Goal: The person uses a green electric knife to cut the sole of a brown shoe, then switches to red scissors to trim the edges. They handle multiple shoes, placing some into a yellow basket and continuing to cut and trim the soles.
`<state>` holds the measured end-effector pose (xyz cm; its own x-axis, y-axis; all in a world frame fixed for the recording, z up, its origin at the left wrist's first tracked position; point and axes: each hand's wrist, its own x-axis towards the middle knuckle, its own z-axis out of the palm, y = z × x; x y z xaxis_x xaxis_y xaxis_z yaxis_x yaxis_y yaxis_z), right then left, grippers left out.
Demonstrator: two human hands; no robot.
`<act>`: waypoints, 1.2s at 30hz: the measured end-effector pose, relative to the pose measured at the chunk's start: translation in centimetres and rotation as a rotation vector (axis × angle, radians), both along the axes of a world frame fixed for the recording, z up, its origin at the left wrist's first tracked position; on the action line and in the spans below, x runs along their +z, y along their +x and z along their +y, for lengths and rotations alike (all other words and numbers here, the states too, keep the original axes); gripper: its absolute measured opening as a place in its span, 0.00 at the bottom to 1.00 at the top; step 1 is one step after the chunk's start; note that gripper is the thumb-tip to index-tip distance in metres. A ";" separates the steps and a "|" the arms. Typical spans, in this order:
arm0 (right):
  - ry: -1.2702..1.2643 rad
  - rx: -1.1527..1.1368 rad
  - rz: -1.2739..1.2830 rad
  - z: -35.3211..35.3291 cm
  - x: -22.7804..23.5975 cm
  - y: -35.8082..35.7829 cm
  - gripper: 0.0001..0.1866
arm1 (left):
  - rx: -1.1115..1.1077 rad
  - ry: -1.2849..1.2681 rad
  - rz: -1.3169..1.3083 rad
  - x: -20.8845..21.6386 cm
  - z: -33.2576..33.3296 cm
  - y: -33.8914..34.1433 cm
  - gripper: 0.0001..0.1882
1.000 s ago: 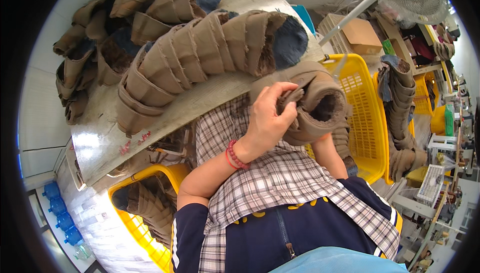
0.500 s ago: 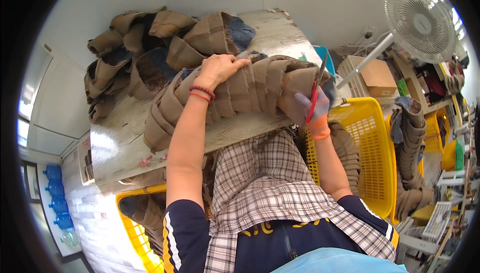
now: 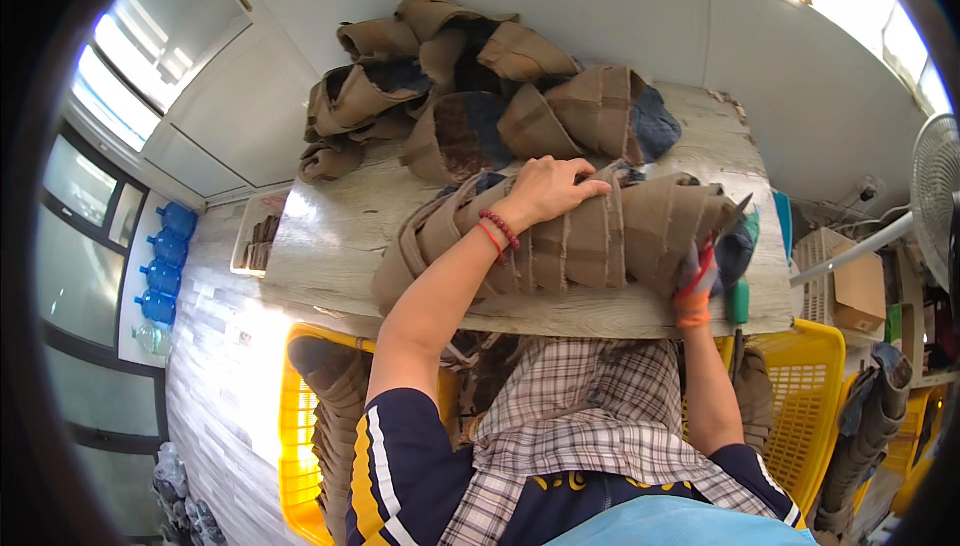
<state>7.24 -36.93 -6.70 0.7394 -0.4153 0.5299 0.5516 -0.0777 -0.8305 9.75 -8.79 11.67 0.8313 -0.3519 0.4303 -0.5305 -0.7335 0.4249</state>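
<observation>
A long row of curved brown fabric pieces (image 3: 580, 236), nested one in another, lies along the near side of the table. My left hand (image 3: 550, 189), bare with red bracelets at the wrist, grips the row from above, its fingers curved over the far side. At the row's right end is my right hand (image 3: 693, 286), in a purple and orange glove. It holds red-handled scissors (image 3: 708, 264), blades pointing up and right beside the last piece. The right fingers are partly hidden. A dark blue flap (image 3: 738, 251) hangs at that end.
Loose brown pieces with dark linings (image 3: 460, 136) are heaped at the back of the wooden table (image 3: 330, 246). A green-handled tool (image 3: 738, 301) stands at its right front edge. Yellow baskets (image 3: 300, 446) flank me below. A fan (image 3: 935, 196) is far right.
My view has swung right, so the table sits further right in the picture. The scissors have tilted rightward at the row's end. My left hand stays on the row.
</observation>
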 end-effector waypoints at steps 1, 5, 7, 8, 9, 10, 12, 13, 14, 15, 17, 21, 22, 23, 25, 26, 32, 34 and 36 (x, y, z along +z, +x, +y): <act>-0.233 0.037 0.105 0.4 3.2 -2.2 0.16 | 0.072 -0.041 0.031 0.4 1.9 -0.1 0.23; 0.229 0.179 0.062 0.3 6.4 -6.5 0.20 | 0.538 -0.056 0.012 4.5 9.9 2.4 0.24; 0.305 0.361 0.169 -2.2 4.9 -7.5 0.24 | 0.909 -0.010 0.169 3.7 16.5 4.6 0.36; 0.307 0.332 0.201 -2.0 5.0 -8.1 0.27 | 0.951 -0.044 0.289 2.4 18.7 5.2 0.40; 0.309 0.309 0.235 -1.7 5.6 -8.7 0.31 | 0.998 -0.080 0.409 0.8 20.9 5.6 0.45; 0.307 0.274 0.269 -1.6 6.0 -9.1 0.34 | 1.032 -0.119 0.533 -0.1 21.9 6.1 0.50; 0.308 0.267 0.266 -1.8 5.9 -9.6 0.34 | 0.889 -0.544 0.680 -1.0 20.8 6.6 0.52; 0.310 0.266 0.264 -1.8 6.0 -9.8 0.33 | 0.809 -0.754 0.747 -1.3 20.5 6.8 0.53; 0.300 0.262 0.294 -1.7 6.4 -9.8 0.33 | 0.807 -0.831 0.737 -1.5 20.5 7.0 0.51; 0.282 0.269 0.312 -1.8 6.6 -9.9 0.33 | 0.737 -0.904 0.724 -1.6 20.8 6.8 0.51; 0.247 0.281 0.345 -2.0 7.0 -10.2 0.33 | 0.590 -1.048 0.694 -1.3 21.8 5.7 0.51; 0.171 0.290 0.290 -2.0 7.7 -11.0 0.33 | 0.510 -0.906 0.380 0.5 24.2 2.8 0.49; 0.136 0.300 0.301 -2.1 8.1 -11.3 0.32 | 0.491 -0.927 0.341 1.1 24.9 1.9 0.48; 0.101 0.312 0.306 -2.0 8.3 -11.4 0.32 | 0.471 -0.949 0.297 1.9 25.7 1.0 0.47; 0.102 0.258 0.262 -1.7 8.1 -11.4 0.29 | 0.406 -1.083 0.272 4.1 25.1 -1.0 0.44; 0.104 0.238 0.238 -1.5 8.2 -11.6 0.28 | 0.381 -1.171 0.253 5.4 25.3 -2.0 0.43; 0.188 0.001 0.270 -1.8 9.8 -12.8 0.20 | 0.291 -1.200 0.103 10.0 23.4 -6.9 0.38; 0.243 -0.003 0.273 -1.8 11.9 -13.3 0.17 | 0.154 -1.246 0.146 10.8 19.7 -7.8 0.36; 0.206 0.077 0.263 -0.2 15.2 -14.4 0.17 | 0.016 -1.251 0.164 11.2 15.3 -8.8 0.33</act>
<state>-7.17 -37.17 8.54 0.8730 -0.4313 0.2276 0.3142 0.1405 -0.9389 0.96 6.55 22.85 0.9066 0.2313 0.3530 -0.4010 0.2116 0.8913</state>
